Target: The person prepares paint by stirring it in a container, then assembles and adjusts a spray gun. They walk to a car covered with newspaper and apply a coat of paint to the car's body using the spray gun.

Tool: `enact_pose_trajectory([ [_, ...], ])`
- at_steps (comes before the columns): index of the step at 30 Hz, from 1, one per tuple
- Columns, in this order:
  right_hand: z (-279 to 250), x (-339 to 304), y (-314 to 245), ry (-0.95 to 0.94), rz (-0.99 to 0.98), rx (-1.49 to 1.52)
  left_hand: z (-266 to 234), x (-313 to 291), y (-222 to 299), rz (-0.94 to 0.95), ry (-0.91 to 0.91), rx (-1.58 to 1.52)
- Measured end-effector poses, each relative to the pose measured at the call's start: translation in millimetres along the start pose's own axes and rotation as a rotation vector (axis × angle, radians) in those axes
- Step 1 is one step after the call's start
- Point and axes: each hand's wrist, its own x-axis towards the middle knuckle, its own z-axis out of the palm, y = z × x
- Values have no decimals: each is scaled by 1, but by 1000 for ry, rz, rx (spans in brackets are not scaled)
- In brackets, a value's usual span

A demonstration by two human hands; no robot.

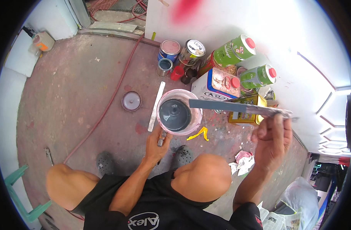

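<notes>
A white plastic bucket (199, 122) with pinkish smears on its rim holds dark grey paint (175, 115). My left hand (156, 147) is closed at the bucket's near side, where a short greyish cylindrical grip (162, 138) shows beside the fingers. In my right hand (273, 138), a long flat stirring stick (217, 105) is pinched by its crusted end. Wet grey paint coats its other end, which reaches over the bucket's right rim. Left of the bucket, a white ruler-like strip (157, 105) lies on the floor.
Paint cans (169, 48), green tins (235, 51) and a white rectangular can (210, 86) crowd the wall ahead. A round lid (131, 101) and a red hose (106, 105) lie to the left. Yellow tape (199, 134) and crumpled paper (242, 163) are on the floor near my knees.
</notes>
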Motion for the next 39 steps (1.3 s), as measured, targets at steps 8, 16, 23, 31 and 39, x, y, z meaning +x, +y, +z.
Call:
enact_pose_trajectory([
  [8, 11, 20, 120, 158, 394, 404, -26, 14, -26, -104, 37, -1],
  [16, 105, 96, 243, 169, 187, -19, -57, 20, -42, -12, 303, 41],
  [23, 162, 128, 344, 194, 205, -345, -84, 16, -47, -200, 335, 101],
  [31, 181, 129, 389, -3, 229, -609, -91, 16, -40, -293, 374, 67],
  [39, 198, 138, 387, -188, 368, -910, -96, 15, -54, -180, 421, 157],
])
